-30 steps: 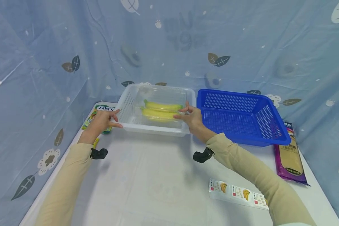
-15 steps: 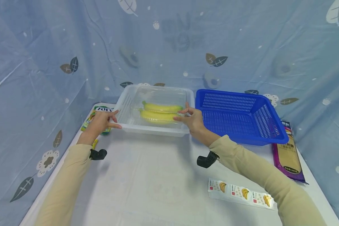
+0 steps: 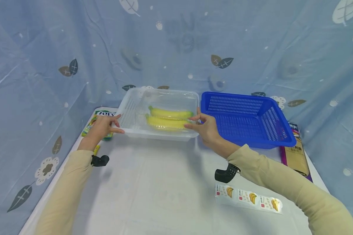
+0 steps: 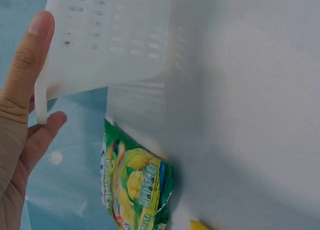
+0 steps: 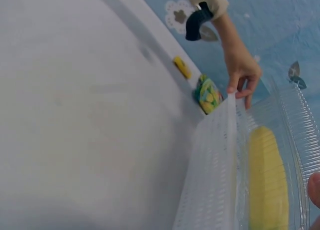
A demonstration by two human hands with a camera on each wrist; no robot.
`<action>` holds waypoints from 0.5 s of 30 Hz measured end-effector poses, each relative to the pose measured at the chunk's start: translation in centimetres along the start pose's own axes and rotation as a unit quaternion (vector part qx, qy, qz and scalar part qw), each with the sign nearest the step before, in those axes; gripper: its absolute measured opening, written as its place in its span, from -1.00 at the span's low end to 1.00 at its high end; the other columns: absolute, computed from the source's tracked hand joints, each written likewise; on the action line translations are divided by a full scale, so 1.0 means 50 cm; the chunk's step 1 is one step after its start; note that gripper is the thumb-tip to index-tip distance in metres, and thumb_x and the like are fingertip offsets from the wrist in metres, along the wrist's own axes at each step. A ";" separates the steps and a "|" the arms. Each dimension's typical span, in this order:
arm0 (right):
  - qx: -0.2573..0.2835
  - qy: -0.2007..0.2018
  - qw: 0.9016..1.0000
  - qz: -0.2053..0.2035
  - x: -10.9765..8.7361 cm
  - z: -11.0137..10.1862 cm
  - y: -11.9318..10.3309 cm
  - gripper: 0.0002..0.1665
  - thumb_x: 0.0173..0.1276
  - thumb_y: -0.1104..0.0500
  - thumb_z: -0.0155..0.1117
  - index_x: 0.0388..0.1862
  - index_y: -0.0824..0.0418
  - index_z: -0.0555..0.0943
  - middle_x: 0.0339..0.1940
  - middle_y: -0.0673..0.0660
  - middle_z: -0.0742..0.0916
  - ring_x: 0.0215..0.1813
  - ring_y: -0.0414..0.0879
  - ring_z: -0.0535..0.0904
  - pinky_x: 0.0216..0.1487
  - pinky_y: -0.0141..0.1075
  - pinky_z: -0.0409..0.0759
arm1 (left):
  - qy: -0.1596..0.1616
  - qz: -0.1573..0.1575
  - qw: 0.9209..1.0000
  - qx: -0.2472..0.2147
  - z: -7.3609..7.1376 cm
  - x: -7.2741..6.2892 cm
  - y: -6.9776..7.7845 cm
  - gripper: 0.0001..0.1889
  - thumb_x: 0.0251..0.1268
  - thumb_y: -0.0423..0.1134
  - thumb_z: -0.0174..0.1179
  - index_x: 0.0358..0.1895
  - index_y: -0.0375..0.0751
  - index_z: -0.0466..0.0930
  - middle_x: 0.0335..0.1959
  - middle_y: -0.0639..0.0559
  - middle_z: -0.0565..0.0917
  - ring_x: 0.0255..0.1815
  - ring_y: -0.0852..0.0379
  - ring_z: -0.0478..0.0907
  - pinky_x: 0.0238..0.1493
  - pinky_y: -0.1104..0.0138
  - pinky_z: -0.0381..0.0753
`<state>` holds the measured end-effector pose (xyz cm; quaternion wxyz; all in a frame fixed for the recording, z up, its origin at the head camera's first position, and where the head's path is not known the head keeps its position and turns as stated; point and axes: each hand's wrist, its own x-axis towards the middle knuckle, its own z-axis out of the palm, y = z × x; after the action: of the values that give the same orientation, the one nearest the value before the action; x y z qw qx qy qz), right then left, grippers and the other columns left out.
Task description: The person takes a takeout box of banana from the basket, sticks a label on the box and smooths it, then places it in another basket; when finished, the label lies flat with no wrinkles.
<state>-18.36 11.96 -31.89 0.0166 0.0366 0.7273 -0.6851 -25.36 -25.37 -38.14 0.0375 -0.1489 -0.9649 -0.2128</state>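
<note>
My left hand (image 3: 103,127) grips the front left corner of a white plastic basket (image 3: 156,134); in the left wrist view, thumb and fingers are on either side of its rim (image 4: 41,102). Inside the basket lies a clear plastic box (image 3: 173,99) with two yellow bananas (image 3: 168,123) in it, green at the tips. With thumb and fingertips, my right hand (image 3: 208,129) pinches the box's right edge, beside the basket's right rim. The right wrist view shows the box's ribbed edge (image 5: 298,175) close to the right fingertips, most of that hand being out of frame.
Right of the white basket stands a blue basket (image 3: 248,142). A purple and tan packet (image 3: 296,158) lies beyond it. Nearer on the white table is a strip of banana stickers (image 3: 248,198). A green FOX'S bag (image 3: 105,113) and a small yellow item (image 3: 96,150) lie at left.
My right hand has moved a little right with the clear box, whose right side has shifted up to the basket's right rim. My left hand keeps its grip on the basket corner.
</note>
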 end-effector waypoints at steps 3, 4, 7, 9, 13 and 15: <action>-0.004 0.001 1.000 -0.002 -0.015 -0.005 -0.003 -0.64 0.08 0.51 0.39 -0.12 0.56 0.52 0.52 0.08 0.18 0.55 -0.08 -0.07 0.42 -0.24 0.15 | -0.002 0.003 1.000 0.000 -0.001 0.001 -0.003 -0.69 -0.10 -0.06 0.46 -0.41 -0.24 0.66 -0.31 -0.25 0.60 -0.65 0.12 0.10 -0.56 0.32 0.19; -0.004 0.000 1.000 -0.001 -0.020 -0.007 -0.004 -0.63 0.08 0.51 0.39 -0.12 0.57 0.52 0.52 0.08 0.18 0.55 -0.06 -0.10 0.41 -0.24 0.17 | -0.002 0.004 1.000 -0.001 -0.001 0.001 -0.003 -0.69 -0.10 -0.06 0.46 -0.42 -0.24 0.66 -0.26 -0.26 0.62 -0.65 0.12 0.11 -0.57 0.32 0.19; 0.005 -0.006 1.000 0.002 -0.036 -0.012 -0.004 -0.63 0.10 0.51 0.38 -0.10 0.59 0.51 0.53 0.10 0.17 0.56 -0.03 -0.16 0.41 -0.23 0.15 | -0.004 0.004 1.000 0.002 -0.002 0.001 -0.006 -0.69 -0.09 -0.06 0.46 -0.40 -0.23 0.66 -0.27 -0.26 0.61 -0.64 0.11 0.12 -0.56 0.31 0.19; 0.004 -0.009 1.000 0.006 -0.048 -0.015 -0.004 -0.64 0.11 0.50 0.38 -0.10 0.56 0.52 0.53 0.08 0.16 0.56 -0.03 -0.17 0.43 -0.21 0.11 | -0.005 0.004 1.000 0.001 -0.002 0.001 -0.006 -0.70 -0.09 -0.08 0.47 -0.42 -0.23 0.66 -0.11 -0.28 0.63 -0.64 0.11 0.12 -0.56 0.30 0.20; 0.007 -0.012 1.000 0.008 -0.072 -0.016 -0.003 -0.68 0.10 0.50 0.38 -0.14 0.54 0.54 0.53 0.08 0.18 0.55 -0.03 -0.14 0.44 -0.18 0.10 | -0.008 0.003 1.000 -0.003 -0.003 0.001 -0.004 -0.71 -0.09 -0.10 0.47 -0.43 -0.24 0.65 0.02 -0.31 0.60 -0.65 0.10 0.11 -0.56 0.30 0.20; 0.009 -0.013 1.000 0.007 -0.085 -0.017 -0.002 -0.67 0.10 0.51 0.38 -0.14 0.55 0.54 0.52 0.09 0.18 0.55 -0.03 -0.12 0.44 -0.17 0.10 | -0.010 0.001 1.000 -0.004 -0.002 0.002 -0.003 -0.71 -0.09 -0.10 0.47 -0.42 -0.25 0.66 -0.08 -0.29 0.62 -0.64 0.10 0.11 -0.55 0.29 0.21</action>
<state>-14.12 12.69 -31.43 0.0303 0.0331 0.7207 -0.6918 -25.49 -25.53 -38.08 0.0273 -0.1524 -0.9642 -0.2153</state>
